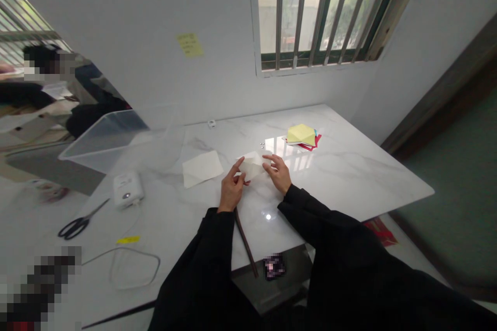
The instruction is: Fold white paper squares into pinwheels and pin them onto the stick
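Observation:
A small piece of white folded paper (253,166) lies on the white marble table (349,176) between my hands. My left hand (232,186) pinches its near left edge, forefinger stretched along the paper and the other fingers curled. My right hand (278,171) rests on the paper's right side with its fingers spread flat. Both arms wear black sleeves.
A white paper square (202,168) lies left of my hands. A stack of coloured paper (302,136), yellow on top, sits farther right. A clear plastic bin (108,139), a small white device (128,189), scissors (79,223), a white cable (132,264) and a dark stick (246,242) are at left and front.

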A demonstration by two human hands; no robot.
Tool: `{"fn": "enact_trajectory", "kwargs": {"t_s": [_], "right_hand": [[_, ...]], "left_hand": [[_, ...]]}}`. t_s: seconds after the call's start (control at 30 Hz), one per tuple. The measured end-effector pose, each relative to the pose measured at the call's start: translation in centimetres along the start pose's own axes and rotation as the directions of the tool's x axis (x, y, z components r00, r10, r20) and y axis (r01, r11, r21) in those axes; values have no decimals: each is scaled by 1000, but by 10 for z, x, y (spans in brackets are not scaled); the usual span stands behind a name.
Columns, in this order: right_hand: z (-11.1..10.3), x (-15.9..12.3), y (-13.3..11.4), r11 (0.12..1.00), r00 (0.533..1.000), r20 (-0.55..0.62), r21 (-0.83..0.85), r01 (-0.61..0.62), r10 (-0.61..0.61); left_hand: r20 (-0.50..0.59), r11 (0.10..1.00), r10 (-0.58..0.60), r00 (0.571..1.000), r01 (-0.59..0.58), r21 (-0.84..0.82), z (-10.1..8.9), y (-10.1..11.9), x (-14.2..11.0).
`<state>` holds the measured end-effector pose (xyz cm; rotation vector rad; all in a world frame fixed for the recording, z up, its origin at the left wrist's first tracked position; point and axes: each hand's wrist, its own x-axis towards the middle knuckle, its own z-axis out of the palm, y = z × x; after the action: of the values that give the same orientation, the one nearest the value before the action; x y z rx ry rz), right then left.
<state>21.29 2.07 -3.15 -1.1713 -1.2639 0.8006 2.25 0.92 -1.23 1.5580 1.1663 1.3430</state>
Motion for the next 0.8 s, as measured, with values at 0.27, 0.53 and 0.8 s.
{"fn": "enact_trajectory", "kwargs": {"t_s": [0.27,0.53,0.8], "right_hand": [[-6,5,12,995,998,39,81,-61,58],[-7,3,5,982,995,76,176,-74,61],[-6,-8,-8,988,999,44,153,-35,28]], "left_hand": [[11,999,-31,999,31,6,4,11,-3],[58,999,3,998,-6,45,2,7,-1],[62,980,-48,997,35,195,1,11,-3]]}}
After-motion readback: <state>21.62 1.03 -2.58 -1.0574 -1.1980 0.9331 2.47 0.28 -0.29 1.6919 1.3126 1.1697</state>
